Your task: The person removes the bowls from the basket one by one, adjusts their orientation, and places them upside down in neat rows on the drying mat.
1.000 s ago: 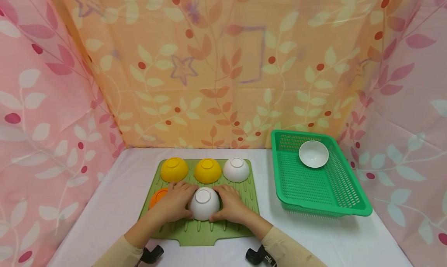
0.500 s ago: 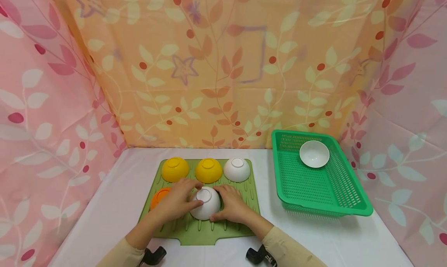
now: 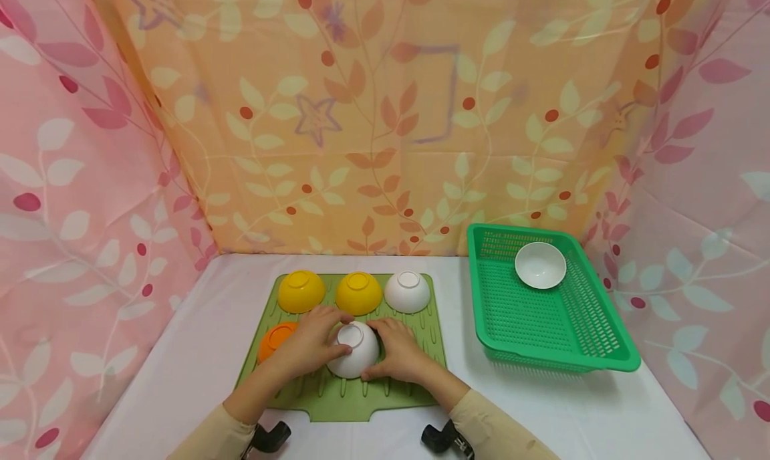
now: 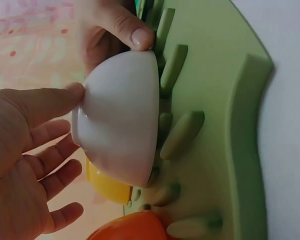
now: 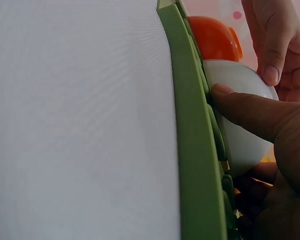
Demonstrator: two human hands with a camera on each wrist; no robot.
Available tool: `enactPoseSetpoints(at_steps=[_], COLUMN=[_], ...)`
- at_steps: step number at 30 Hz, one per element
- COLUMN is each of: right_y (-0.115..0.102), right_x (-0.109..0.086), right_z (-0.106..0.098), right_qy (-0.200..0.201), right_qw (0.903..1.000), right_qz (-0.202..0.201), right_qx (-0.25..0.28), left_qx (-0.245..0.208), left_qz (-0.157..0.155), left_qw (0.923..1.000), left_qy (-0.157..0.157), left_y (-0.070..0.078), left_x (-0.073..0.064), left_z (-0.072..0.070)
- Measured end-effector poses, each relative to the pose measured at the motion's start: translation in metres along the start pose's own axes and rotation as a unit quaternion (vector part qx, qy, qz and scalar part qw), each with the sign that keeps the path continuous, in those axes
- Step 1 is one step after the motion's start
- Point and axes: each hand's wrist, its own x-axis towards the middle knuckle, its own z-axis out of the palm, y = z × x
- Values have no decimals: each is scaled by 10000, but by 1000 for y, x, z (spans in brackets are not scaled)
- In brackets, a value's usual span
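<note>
An upturned white bowl (image 3: 353,360) sits on a green drying mat (image 3: 339,412), near its front. My right hand (image 3: 398,356) holds the bowl's right side, thumb low at the front rim and fingers round the back. My left hand (image 3: 309,339) is at the bowl's upper left. In the left wrist view its thumb tip touches the bowl near the foot ring, while the other fingers are spread loosely beyond it. An orange bowl (image 3: 273,339) lies upturned to the left, partly hidden by the left hand.
Along the mat's back row stand two upturned yellow bowls (image 3: 301,293) and another white bowl (image 3: 408,293). To the right, a green basket (image 3: 490,346) holds a white bowl (image 3: 540,266) with its opening upward. Patterned cloth (image 3: 385,179) surrounds the table.
My left hand has left the bowl's left side and shifted up, its thumb now by the foot ring. My right hand and the bowl stay nearly still.
</note>
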Motion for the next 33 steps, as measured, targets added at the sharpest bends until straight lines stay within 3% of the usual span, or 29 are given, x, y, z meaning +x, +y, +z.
enactPoseSetpoints(at_steps=[12, 21, 25, 33], right_y=[-7, -26, -36, -42], right_x=[-3, -16, -25, -41], right_z=[-15, -52, -81, -150], right_qy=[-225, -402, -257, 313], right_qw=[9980, 9916, 9943, 9977], right_qz=[49, 59, -166, -598], right_qx=[580, 1224, 1018, -14], left_qx=[193, 238, 140, 255], left_qz=[118, 101, 56, 90], left_qw=[9994, 9990, 9993, 9988], left_qy=[268, 365, 355, 420], left_y=[4, 2, 2, 2], left_x=[-6, -8, -8, -9], left_z=[4, 8, 9, 11])
